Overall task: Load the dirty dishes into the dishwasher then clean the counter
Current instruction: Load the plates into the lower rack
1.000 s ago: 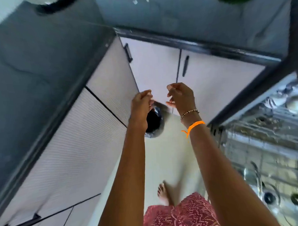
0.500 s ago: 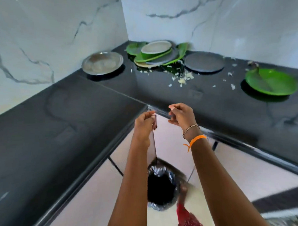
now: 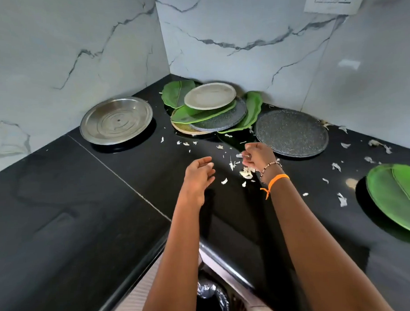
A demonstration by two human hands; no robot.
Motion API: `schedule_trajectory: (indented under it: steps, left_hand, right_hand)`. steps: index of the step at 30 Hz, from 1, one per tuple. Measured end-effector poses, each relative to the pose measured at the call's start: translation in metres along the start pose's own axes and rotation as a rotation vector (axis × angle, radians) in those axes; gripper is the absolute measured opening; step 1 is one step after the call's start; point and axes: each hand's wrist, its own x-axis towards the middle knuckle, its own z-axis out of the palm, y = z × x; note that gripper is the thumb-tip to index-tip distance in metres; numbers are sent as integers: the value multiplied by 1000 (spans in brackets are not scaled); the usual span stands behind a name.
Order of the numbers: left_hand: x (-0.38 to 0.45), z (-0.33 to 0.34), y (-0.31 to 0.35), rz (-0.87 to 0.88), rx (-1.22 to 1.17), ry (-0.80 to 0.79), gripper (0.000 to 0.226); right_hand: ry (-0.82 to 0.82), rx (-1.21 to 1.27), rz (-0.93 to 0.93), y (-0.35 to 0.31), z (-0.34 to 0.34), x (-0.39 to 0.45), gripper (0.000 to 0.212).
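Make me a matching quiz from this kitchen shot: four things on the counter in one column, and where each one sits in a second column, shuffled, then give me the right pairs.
Column one:
1. steel plate
2. speckled dark plate
3. stack of plates
4. lone green plate

Column two:
A. far right edge of the view
B. back corner where the walls meet
C. alone on the left, by the left wall
D. lying flat just right of the stack

Pairs: 1-C, 2-D, 3-B, 4-A
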Motion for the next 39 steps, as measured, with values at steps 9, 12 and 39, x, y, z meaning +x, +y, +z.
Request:
schedule_trajectory:
  steps: [9, 12, 39]
  left_hand:
    - [37, -5, 9, -37, 7, 30, 22]
    - [39, -9, 9, -46, 23, 38, 21]
    - [33, -23, 23, 220, -187, 381, 18]
  right_hand:
    - [30, 42, 104, -32, 19, 88, 17]
    - [90, 59, 105, -39, 18, 102, 8]
    - [-302, -69, -172, 3, 39, -22, 24]
